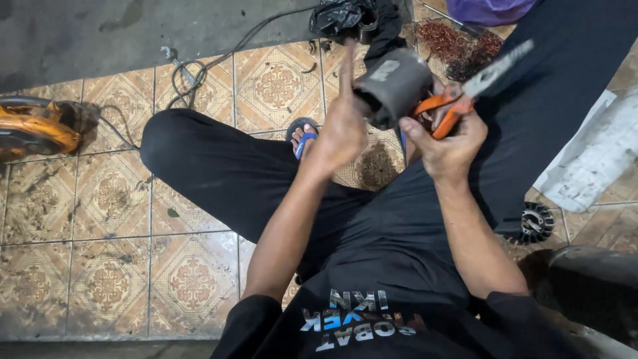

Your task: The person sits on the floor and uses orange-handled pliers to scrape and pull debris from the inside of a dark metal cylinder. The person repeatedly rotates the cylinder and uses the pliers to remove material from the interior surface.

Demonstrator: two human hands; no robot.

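The person sits on the floor in a black shirt and black trousers (226, 173), one knee folded out to the side and both forearms raised in front of the chest. The left hand (342, 129) is wrapped around the lower end of a dark grey, stubby cylindrical metal part (393, 85), its forefinger stretched straight up along the part's side. The cylinder is held up in the air between the two hands, tilted, its surface dull and grimy, with a paler, worn patch on the upper face. The right hand (446, 147) is closed around the orange handles of a pair of pliers (465, 100); the grey metal nose of the tool points up and away to the right and is blurred, while the handles sit just against the cylinder's right side. Whether the pliers bite on anything I cannot tell.

Below the hands, a foot in a blue sandal (303, 136) rests on the patterned beige floor tiles (106, 219), which are stained and dusty. A round, black ribbed wheel-like part (535, 223) lies by the right leg. Farther off to the left is an orange-cased power tool (33, 129) with a black cable (199, 70) trailing across the tiles. At the far edge lie a crumpled black plastic bag (342, 16) and a heap of reddish copper wire (458, 43).
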